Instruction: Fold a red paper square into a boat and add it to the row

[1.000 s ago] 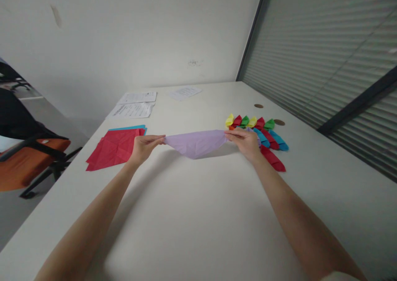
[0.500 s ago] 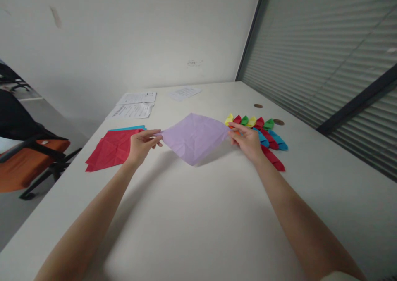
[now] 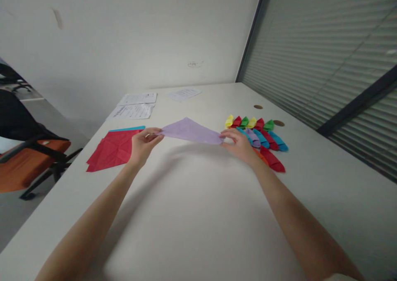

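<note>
A thin purple square sheet, cloth or soft paper (image 3: 190,131), is stretched between my two hands above the white table (image 3: 198,215). My left hand (image 3: 144,144) pinches its left corner, and my right hand (image 3: 238,144) pinches the right one. The sheet is tilted so that it looks like a flat triangle, its far corner pointing up. Beside my left hand lies a stack of red sheets (image 3: 113,151) with a blue sheet (image 3: 127,128) showing at its back edge. Just beyond my right hand are rows of folded colored pieces (image 3: 269,138), partly hidden by that hand.
Printed papers (image 3: 133,110) lie at the table's back left, and another paper (image 3: 185,94) rests near the wall. Two round brown discs (image 3: 258,106) are set at the right. An orange office chair (image 3: 34,161) stands left of the table. Blinds (image 3: 322,53) cover the right side.
The purple sheet has gone from a wide diamond to a flatter triangle as its near corner swung up out of view. My right hand has moved a little left and down.
</note>
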Demonstrator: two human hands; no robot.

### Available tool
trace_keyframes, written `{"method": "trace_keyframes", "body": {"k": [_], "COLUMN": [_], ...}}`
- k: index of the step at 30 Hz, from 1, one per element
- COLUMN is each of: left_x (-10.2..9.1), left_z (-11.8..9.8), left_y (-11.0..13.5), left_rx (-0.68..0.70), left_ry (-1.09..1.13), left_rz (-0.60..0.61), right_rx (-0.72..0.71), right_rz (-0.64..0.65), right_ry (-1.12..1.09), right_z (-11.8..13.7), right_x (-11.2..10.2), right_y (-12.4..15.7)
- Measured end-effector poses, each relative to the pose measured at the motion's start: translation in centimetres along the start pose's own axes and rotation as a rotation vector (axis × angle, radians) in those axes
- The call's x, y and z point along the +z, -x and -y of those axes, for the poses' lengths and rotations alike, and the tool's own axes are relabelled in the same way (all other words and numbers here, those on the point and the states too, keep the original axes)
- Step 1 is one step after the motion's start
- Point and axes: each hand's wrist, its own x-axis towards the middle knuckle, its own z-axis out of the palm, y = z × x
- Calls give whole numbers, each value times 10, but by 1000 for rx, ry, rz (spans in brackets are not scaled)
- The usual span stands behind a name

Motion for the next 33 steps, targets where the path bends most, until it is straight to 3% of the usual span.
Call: {"method": "trace_keyframes", "body": {"k": [4,10,12,18,25,33], "left_x": [3,3,2,-1,1,-11], "left_z": [-1,23,36,68,74,72], "left_y": [1,5,7,19,28,24], "left_rx": [13,-136,-199,-249,-269,-14], "left_ry": [-116,-140,-138,-174,-98,-350], "left_rz": [80,309,336,304,243,389], "right_rx": [-120,-236,-235,-235,-274,-264], "right_rz": [193,477,529,524,534,533], "right_ry": [245,198,201,316,319,219], "right_z": [3,10,8,0,3,3], "right_x": [12,42,51,67,70,67], "right_y": [9,22,27,41,46,42]}}
